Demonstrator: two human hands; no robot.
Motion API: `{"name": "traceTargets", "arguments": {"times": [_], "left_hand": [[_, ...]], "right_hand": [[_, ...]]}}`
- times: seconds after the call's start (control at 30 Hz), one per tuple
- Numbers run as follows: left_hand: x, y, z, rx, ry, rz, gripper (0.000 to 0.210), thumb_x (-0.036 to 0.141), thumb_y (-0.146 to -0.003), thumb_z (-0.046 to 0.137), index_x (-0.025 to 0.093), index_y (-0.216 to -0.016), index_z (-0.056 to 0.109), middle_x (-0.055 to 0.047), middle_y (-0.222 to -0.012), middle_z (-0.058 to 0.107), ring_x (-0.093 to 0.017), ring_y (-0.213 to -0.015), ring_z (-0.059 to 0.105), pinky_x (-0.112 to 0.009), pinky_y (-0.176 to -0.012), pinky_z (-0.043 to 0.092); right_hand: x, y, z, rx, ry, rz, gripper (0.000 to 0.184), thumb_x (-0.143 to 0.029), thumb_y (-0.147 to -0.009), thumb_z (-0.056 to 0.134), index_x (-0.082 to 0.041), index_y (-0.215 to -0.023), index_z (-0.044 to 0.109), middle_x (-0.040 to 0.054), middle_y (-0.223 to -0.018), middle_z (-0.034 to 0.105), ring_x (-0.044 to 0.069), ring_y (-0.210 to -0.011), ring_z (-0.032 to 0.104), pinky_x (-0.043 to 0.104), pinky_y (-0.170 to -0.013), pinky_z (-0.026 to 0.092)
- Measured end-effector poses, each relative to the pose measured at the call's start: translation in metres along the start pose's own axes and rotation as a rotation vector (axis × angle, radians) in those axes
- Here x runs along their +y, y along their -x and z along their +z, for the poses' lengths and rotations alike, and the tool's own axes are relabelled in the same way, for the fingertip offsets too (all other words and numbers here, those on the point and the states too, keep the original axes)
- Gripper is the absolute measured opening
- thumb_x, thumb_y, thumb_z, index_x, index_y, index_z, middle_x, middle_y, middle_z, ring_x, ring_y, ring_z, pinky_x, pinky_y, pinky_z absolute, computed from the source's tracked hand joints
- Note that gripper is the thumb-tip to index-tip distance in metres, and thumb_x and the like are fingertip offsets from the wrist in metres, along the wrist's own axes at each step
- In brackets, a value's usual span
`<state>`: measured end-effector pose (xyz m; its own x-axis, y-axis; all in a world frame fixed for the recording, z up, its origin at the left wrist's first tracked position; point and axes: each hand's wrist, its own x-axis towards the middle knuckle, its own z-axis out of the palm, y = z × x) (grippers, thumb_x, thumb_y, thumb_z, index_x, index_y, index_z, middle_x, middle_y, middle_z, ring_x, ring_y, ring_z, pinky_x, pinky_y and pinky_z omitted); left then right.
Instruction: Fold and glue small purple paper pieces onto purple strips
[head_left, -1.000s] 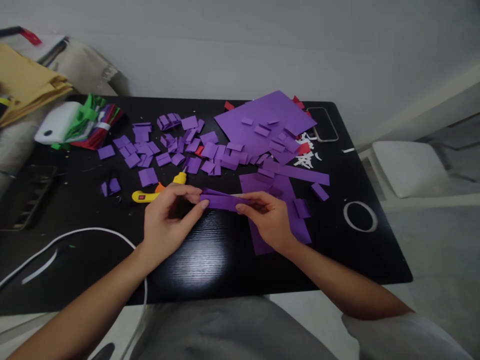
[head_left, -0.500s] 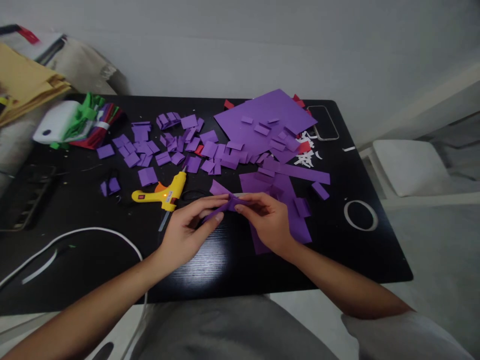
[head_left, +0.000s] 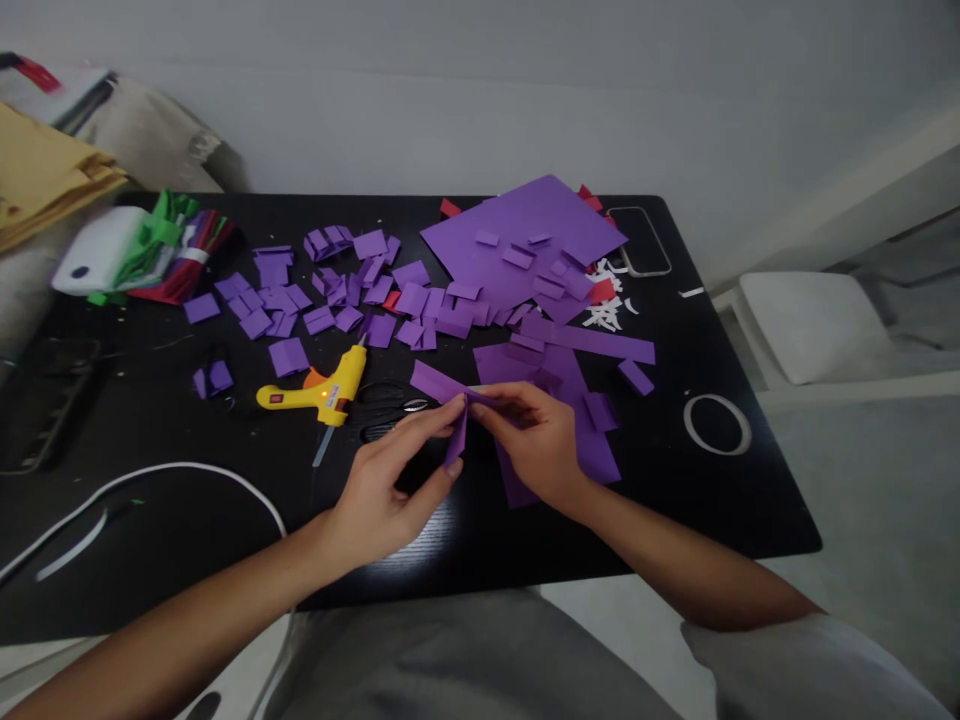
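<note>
Between my hands is a purple paper strip (head_left: 457, 437), bent so that one part hangs down toward me. My left hand (head_left: 401, 480) pinches that hanging part between thumb and fingers. My right hand (head_left: 536, 430) grips the strip at the bend, thumb against the near side. Another purple strip (head_left: 435, 382) shows just behind my fingertips; whether it is the same piece I cannot tell. Black-handled scissors (head_left: 382, 405) lie left of the strip, partly behind my left hand. Under and beside my right hand is a purple paper sheet (head_left: 600, 455).
A yellow glue gun (head_left: 330, 390) lies left of the scissors. Several folded purple paper pieces (head_left: 289, 355) are scattered behind it. A large purple sheet (head_left: 532, 215), white paper scraps (head_left: 604, 315), a phone (head_left: 639, 242) and a tape ring (head_left: 718, 424) lie to the right. A white cable (head_left: 187, 466) curves at left.
My left hand has turned the near part of the strip from slanting left to hanging down toward me. My right hand has barely moved. The scissors now show more.
</note>
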<state>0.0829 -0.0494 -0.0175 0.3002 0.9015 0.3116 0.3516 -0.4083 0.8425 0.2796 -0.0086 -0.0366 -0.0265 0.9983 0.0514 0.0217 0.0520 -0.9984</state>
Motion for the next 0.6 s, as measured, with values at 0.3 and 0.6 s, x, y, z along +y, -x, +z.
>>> {"name": "traceTargets", "arguments": {"times": [0.3,0.6], "left_hand": [[0.0002,0.0003,0.0020,-0.015,-0.108,0.143,0.071,0.011,-0.092,0.069,0.022,-0.158,0.048,-0.016,-0.153,0.062,-0.027,-0.138,0.063,-0.046,-0.117,0.055],[0.0002,0.0011,0.0002,-0.056,-0.097,0.142,0.073,0.013,-0.091,0.070,0.019,-0.159,0.046,-0.019,-0.158,0.056,-0.027,-0.136,0.064,-0.042,-0.112,0.058]], "right_hand": [[0.0030,0.0000,0.0003,0.017,-0.006,-0.012,0.014,-0.025,-0.084,0.084,-0.025,-0.098,0.082,0.0017,-0.093,0.084,0.018,-0.084,0.079,0.032,-0.081,0.064],[0.0024,-0.0001,0.0012,0.022,-0.001,-0.014,0.012,-0.026,-0.084,0.084,-0.025,-0.096,0.082,0.0020,-0.092,0.084,0.019,-0.083,0.080,0.033,-0.081,0.066]]}}
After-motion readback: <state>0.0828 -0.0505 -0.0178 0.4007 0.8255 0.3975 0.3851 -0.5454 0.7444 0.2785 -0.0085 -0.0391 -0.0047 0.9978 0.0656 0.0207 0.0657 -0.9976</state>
